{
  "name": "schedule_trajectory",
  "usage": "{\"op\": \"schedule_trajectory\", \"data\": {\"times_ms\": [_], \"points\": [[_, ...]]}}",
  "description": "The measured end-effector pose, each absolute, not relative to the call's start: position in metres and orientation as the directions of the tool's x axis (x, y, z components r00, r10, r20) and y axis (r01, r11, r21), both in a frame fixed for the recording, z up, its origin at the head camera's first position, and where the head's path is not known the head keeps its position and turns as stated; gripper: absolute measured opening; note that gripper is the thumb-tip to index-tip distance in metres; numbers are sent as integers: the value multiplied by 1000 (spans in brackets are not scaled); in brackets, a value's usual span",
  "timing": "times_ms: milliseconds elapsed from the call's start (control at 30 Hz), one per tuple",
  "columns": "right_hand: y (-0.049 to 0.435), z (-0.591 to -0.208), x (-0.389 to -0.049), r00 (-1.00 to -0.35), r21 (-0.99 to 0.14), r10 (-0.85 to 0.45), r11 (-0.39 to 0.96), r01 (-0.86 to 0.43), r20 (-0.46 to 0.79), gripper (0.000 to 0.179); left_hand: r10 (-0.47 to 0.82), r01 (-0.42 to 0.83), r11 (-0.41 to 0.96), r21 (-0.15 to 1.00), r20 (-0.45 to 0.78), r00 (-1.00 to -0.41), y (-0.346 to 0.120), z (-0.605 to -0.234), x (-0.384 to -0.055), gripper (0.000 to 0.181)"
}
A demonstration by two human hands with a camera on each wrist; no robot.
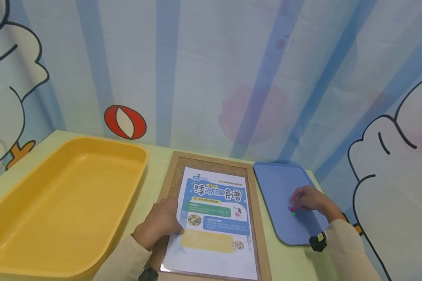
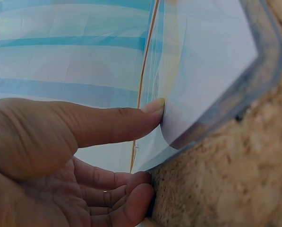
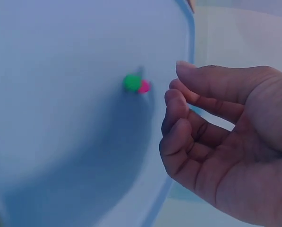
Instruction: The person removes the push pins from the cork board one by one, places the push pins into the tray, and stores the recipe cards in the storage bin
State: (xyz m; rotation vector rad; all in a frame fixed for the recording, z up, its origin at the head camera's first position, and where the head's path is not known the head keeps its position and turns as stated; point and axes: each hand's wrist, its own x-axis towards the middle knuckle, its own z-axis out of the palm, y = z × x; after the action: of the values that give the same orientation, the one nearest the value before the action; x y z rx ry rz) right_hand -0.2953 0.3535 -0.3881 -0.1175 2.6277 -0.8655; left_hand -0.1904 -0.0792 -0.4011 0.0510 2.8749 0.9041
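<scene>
Head view: a striped blue-and-white curtain point(image 1: 204, 70) with cartoon drawings fills the upper frame and both sides. Below it, a pale green worktop point(image 1: 158, 168) spans the lower frame. The largest item on it is a deep yellow tray point(image 1: 74, 195) at the lower left. A wood-framed corkboard point(image 1: 216, 164) lies at the lower centre, and on its cork rests a printed sheet point(image 1: 214, 222) in a clear cover, with blue, green and yellow panels. Just beside the board, at the lower right, sits a shallow blue tray point(image 1: 279, 183).

At the sheet's left edge, the left hand point(image 1: 160, 222) presses its straight thumb on the clear cover; its other fingers are loosely bent beside the cover's edge. The right hand point(image 1: 307, 201) is over the blue tray, half closed, fingers bent and the thumb tip slightly apart from them; no held thing shows in it.

Smallest are a green piece point(image 3: 132, 82) and a pink piece point(image 3: 144, 86), touching or overlapping on the blue tray. In the right wrist view they appear at the upper centre, left of the fingertips and apart from them; their exact shape is blurred.
</scene>
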Motion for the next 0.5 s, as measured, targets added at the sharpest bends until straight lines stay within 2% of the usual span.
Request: {"op": "schedule_trajectory", "data": {"times_ms": [167,500], "points": [[337,-378,-305,-929,-579,-239,815,-34,-283,16,70,-7,819,574,-112,-991,-80,-401,-191,61],[284,-367,-324,-922,-599,-223,801,12,-316,27,65,-14,810,587,-113,-991,-79,-402,-190,61]]}}
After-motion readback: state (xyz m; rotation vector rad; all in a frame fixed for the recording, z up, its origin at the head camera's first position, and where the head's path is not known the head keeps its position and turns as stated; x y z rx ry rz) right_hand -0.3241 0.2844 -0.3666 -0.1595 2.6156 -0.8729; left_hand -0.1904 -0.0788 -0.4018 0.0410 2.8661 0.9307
